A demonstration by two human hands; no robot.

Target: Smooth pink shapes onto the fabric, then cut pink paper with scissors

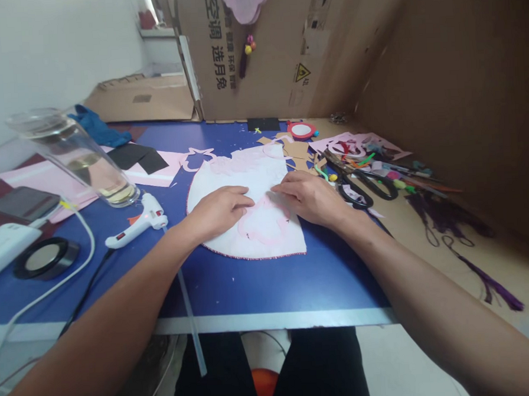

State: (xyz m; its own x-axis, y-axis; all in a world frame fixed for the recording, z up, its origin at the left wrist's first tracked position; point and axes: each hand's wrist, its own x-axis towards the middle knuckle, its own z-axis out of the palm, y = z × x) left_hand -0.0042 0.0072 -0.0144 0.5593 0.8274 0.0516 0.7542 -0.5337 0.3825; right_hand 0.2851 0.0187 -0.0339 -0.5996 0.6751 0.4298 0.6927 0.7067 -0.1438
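Note:
A white fan-shaped sheet [228, 185] with a red dotted edge lies on the blue table [251, 287]. A pale pink cut-out shape [263, 224] rests on its lower middle. My left hand [218, 209] lies palm down on the sheet, fingers curled and fingertips pressing the left edge of the pink shape. My right hand [311, 195] lies flat on the right part of the sheet, its fingers stretched toward the left hand and pressing the paper down. Neither hand grips anything.
A white glue gun [137, 222] with its cord lies left of the sheet, behind it a glass jar [73, 155]. Black scissors [365, 184] and coloured scraps sit at the right. A tape roll [46, 257], a phone [25, 203] and cardboard walls [417, 66] surround the table.

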